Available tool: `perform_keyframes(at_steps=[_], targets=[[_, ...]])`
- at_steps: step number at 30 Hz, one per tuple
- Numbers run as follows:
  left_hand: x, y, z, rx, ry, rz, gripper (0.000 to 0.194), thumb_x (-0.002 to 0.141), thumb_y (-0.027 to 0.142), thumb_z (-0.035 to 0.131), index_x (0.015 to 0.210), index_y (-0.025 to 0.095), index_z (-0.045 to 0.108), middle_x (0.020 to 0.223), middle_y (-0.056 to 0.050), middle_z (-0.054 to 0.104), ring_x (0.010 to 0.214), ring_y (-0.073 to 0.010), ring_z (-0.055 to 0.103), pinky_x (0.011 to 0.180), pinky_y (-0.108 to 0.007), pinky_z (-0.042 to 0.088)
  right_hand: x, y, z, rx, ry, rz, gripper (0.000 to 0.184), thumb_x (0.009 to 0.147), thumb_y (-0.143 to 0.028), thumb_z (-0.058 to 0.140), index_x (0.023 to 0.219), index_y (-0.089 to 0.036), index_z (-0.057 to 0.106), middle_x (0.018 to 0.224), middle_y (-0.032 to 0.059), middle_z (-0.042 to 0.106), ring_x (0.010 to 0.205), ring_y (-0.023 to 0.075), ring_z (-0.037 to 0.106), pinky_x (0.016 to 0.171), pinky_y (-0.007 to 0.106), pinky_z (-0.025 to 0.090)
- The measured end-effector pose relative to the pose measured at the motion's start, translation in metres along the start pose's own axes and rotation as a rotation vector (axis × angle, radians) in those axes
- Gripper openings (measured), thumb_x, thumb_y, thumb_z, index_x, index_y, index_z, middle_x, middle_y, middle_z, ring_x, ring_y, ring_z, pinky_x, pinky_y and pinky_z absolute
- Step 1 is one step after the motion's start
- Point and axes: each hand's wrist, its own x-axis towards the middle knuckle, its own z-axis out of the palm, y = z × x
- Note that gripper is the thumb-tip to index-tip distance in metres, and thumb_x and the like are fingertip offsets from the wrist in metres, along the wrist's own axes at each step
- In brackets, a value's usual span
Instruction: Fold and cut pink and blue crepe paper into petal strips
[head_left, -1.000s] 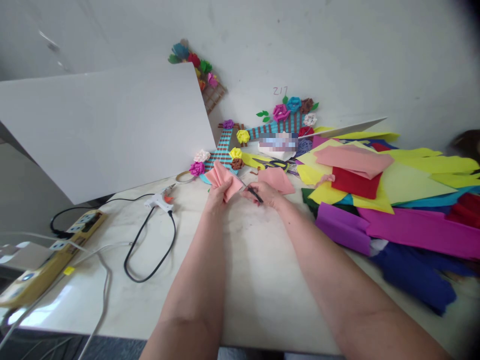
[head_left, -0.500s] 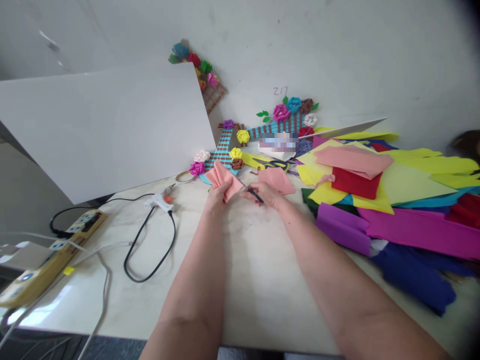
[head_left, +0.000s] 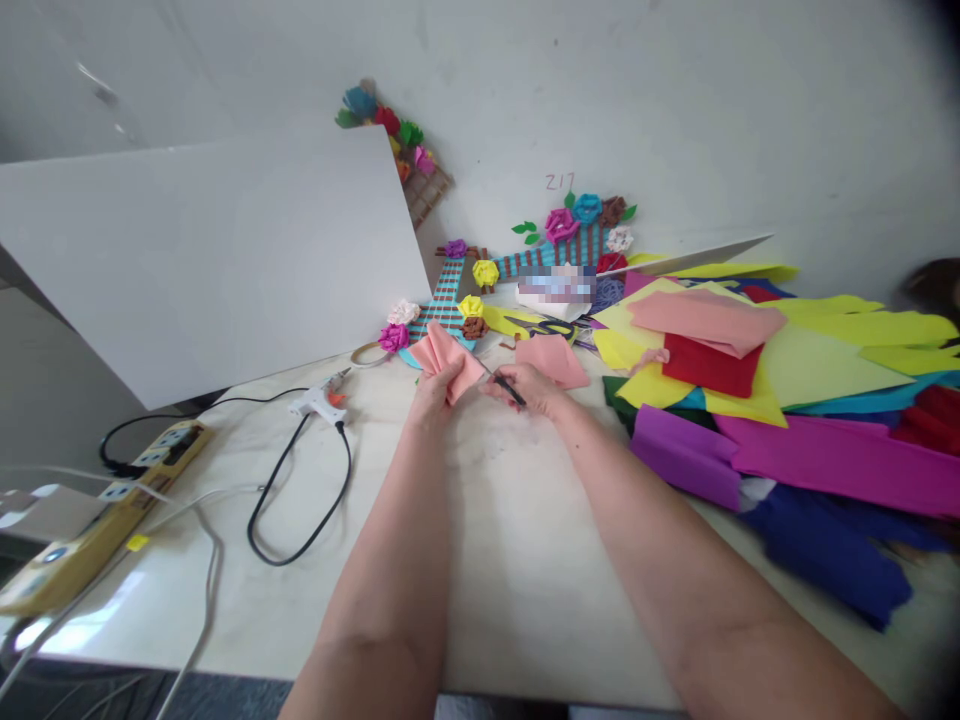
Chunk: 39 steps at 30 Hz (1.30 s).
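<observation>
Pinched in my left hand [head_left: 436, 392] is a folded piece of pink crepe paper [head_left: 444, 357], its top fanned out in pleats. My right hand [head_left: 529, 388] grips dark-handled scissors [head_left: 510, 390], with the blades pointing left at the paper's right edge. Whether the blades are around the paper I cannot tell. Just beyond my right hand lies a second pink piece of paper [head_left: 553, 358], partly covered by it. Behind my left hand rests a blue-and-brown striped guitar shape [head_left: 442, 312] trimmed with paper flowers.
A white glue gun [head_left: 319, 402] with a looped black cable lies left, beside a yellow power strip [head_left: 161, 455]. Coloured paper sheets [head_left: 817, 450] are heaped at the right. Another pair of scissors [head_left: 544, 327] lies behind, near a white box [head_left: 556, 300]. A large white board [head_left: 210, 270] stands back left.
Hardly anything differs. Both hands, the pink paper and the scissors stay in nearly the same place; the view has shifted very slightly.
</observation>
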Motion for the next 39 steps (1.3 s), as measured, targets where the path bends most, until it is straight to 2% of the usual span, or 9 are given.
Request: perform_keyframes(at_steps=[7,17,27,39], targets=[[0.004,-0.003,-0.004,0.008,-0.006,0.008,0.034,0.058,0.015,0.076,0.089,0.012,0.064,0.078,-0.005,0.069,0.069,-0.0167,0.066,0.069,-0.025,0.053,-0.001,-0.003,0.002,-0.002,0.013,-0.014,0.028,0.062,-0.041,0.065,0.062,-0.016,0.053,0.042,-0.0074,0.04,0.039,0.0059,0.037,0.037,0.019,0.029],[0.002,-0.001,-0.002,0.021,0.001,-0.01,0.029,0.059,0.016,0.075,0.086,0.014,0.064,0.075,-0.004,0.069,0.072,-0.018,0.066,0.07,-0.026,0.053,0.009,0.011,0.005,0.057,0.009,-0.01,0.028,0.062,-0.041,0.066,0.069,-0.016,0.057,0.042,-0.0085,0.039,0.037,0.0065,0.036,0.035,0.02,0.03],[-0.001,0.0,0.001,0.007,-0.01,0.001,0.031,0.059,0.015,0.076,0.088,0.013,0.064,0.076,-0.006,0.069,0.069,-0.0175,0.066,0.067,-0.025,0.054,-0.004,-0.01,0.002,0.033,-0.019,0.094,0.032,0.066,-0.044,0.066,0.065,-0.016,0.05,0.046,-0.0056,0.046,0.036,0.0056,0.042,0.036,0.018,0.035],[-0.002,0.0,0.002,0.027,-0.017,-0.003,0.031,0.059,0.012,0.075,0.087,0.013,0.063,0.078,-0.005,0.069,0.068,-0.016,0.066,0.067,-0.024,0.053,0.0,-0.002,0.004,-0.013,0.011,0.052,0.031,0.064,-0.045,0.065,0.068,-0.016,0.054,0.045,-0.007,0.041,0.037,0.0056,0.036,0.035,0.019,0.028]])
